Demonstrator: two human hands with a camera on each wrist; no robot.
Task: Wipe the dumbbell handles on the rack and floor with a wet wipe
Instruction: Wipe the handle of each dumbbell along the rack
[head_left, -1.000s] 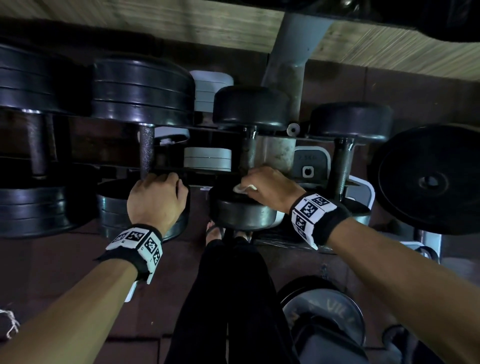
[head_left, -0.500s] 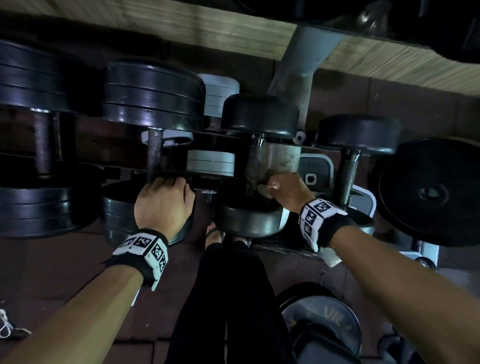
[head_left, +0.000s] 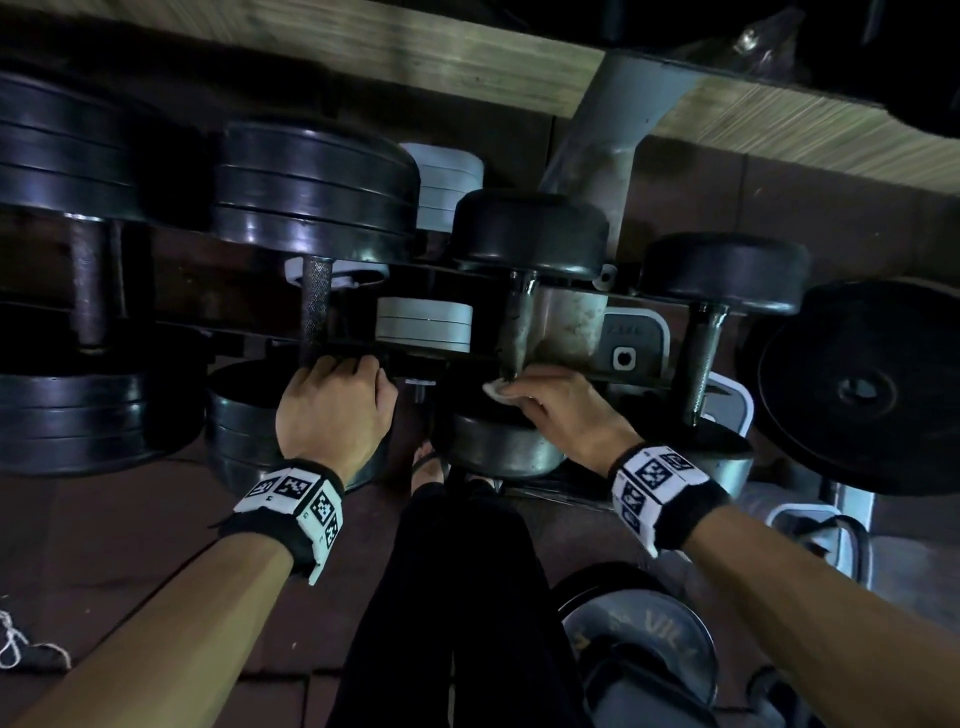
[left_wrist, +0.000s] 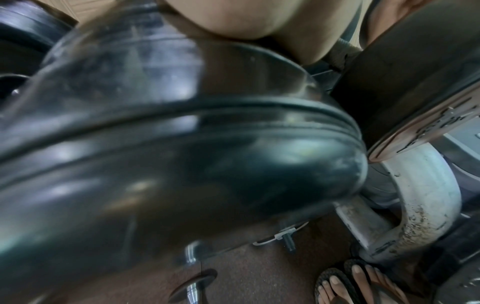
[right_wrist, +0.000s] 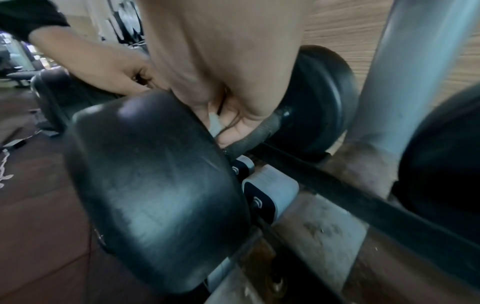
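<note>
Dumbbells are lying in a row across the rack (head_left: 566, 312) in front of you, handles pointing away; your right hand (head_left: 558, 410) is sitting at the near end of the middle dumbbell's handle (head_left: 519, 322), just above its near head (head_left: 498, 447); your fingers (right_wrist: 231, 131) are curling round that handle with the white wet wipe (head_left: 496, 389) pinched between them and the metal, a corner of the wipe showing at your fingertips in the head view and a pale strip of it showing in your palm in the right wrist view. Your left hand (head_left: 332, 410) is clenching over the near end of the knurled handle (head_left: 314, 306) of the larger plate dumbbell to the left, its fingers folding over the top of that dumbbell's near plates (left_wrist: 182, 154); the left wrist view is filling with those black plates, so you cannot tell there how far the fingers are wrapping. Another dumbbell handle (head_left: 701, 358) is standing free to the right of your right hand; a loose weight plate (head_left: 862, 384) is leaning beyond it; your sandalled foot (left_wrist: 345, 286) is resting on the brown floor (head_left: 130, 545) under the rack.
</note>
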